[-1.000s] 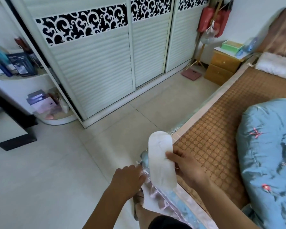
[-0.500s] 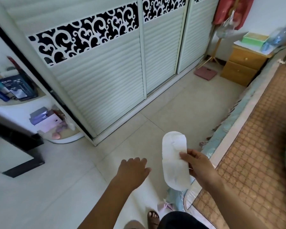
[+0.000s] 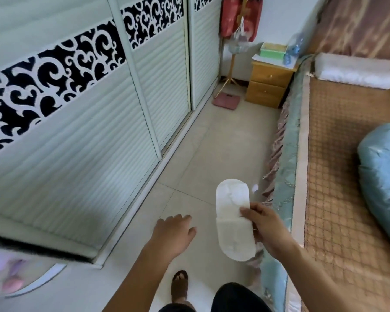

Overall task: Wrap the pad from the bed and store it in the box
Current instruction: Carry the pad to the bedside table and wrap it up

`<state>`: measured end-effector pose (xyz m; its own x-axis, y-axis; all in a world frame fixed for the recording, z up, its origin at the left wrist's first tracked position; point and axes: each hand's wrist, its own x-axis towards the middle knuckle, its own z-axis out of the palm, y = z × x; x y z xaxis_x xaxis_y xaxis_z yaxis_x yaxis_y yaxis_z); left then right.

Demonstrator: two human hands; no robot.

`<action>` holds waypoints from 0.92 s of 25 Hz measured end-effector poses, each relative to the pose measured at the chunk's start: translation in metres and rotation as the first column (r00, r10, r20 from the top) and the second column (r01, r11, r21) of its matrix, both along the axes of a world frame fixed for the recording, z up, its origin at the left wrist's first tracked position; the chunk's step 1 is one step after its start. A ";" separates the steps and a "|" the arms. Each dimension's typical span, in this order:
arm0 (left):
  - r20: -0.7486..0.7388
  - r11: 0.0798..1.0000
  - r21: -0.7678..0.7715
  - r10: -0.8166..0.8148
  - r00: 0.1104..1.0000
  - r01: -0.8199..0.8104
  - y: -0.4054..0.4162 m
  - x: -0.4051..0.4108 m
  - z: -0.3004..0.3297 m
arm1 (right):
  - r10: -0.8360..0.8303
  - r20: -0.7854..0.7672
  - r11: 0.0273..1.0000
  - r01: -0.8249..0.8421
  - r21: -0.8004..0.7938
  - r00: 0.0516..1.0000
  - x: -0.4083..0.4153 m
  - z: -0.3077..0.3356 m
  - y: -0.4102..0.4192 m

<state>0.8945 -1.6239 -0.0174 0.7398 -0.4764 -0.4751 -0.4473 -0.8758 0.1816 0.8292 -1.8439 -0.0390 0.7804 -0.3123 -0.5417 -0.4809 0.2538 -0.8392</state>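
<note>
The right hand (image 3: 270, 228) pinches the pad (image 3: 232, 218) flat at 5 o'clock beside the bed (image 3: 338, 176), so the empty, loosely spread left hand (image 3: 173, 235) at 6 o'clock should steady its lower end before folding.

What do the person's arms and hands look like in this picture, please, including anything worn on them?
Both forearms are bare as far as the frame shows: no sleeves, watch, bracelet or gloves. The left hand and right hand show no rings that I can make out. Fingernails look short and unpainted, though the picture is slightly soft.
</note>
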 end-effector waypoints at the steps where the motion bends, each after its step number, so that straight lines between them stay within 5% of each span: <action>1: -0.001 1.000 -0.001 -0.031 1.000 0.031 0.004 0.024 0.001 | -0.036 0.009 0.999 0.036 -0.002 0.999 0.016 0.000 0.005; 10: -0.052 0.961 -0.009 -0.277 0.959 0.277 -0.033 0.193 -0.002 | -0.279 0.027 0.960 0.279 0.010 0.960 0.136 -0.002 0.004; 23: -0.048 0.936 0.006 -0.350 0.936 0.351 -0.216 0.451 -0.003 | -0.367 0.036 0.928 0.363 0.079 0.930 0.375 0.000 -0.171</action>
<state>1.3459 -1.8396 -0.0200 0.5048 -0.6945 -0.5127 -0.7178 -0.6676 0.1977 1.2039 -2.0151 -0.0395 0.6460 -0.5433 -0.5361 -0.3026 0.4626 -0.8334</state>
